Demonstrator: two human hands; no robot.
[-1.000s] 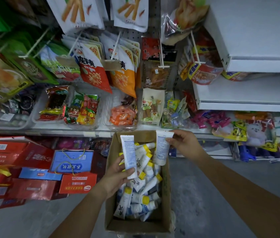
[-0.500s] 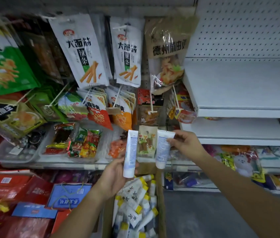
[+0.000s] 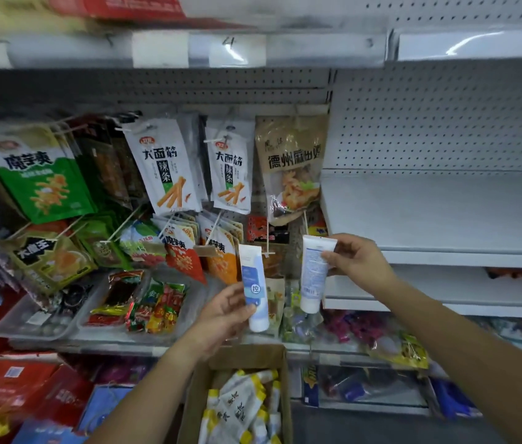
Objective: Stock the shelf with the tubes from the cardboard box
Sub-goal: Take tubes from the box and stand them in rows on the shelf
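A shop aisle was seen from head height, with an open cardboard box (image 3: 250,355) at the bottom centre. Above the box and slightly left, the left hand (image 3: 227,310) was curled round the lower half of a white-and-blue tube (image 3: 255,290), held upright with its cap downward. Above the box and slightly right, a second white tube (image 3: 314,274), its printed back showing, was pinched below its crimped top by the fingers and thumb of the right hand (image 3: 357,261). Both tubes were held apart from each other, well above the box, in front of hanging snack bags (image 3: 163,168).

The carrying step appeared to be in hand: two tubes were out of the box and neither was yet set down. The next move was judged to call for a reach up and to the right of the box, to the white shelf (image 3: 439,213), where the tubes would need to be stood or laid so that they could not roll off.

Up and to the left of the box, clear plastic trays (image 3: 38,318) were filled with small snack packets (image 3: 154,302). In the box itself lay a loose heap of white tubes with yellow caps (image 3: 240,408), so much of the stocking was judged still to be done.
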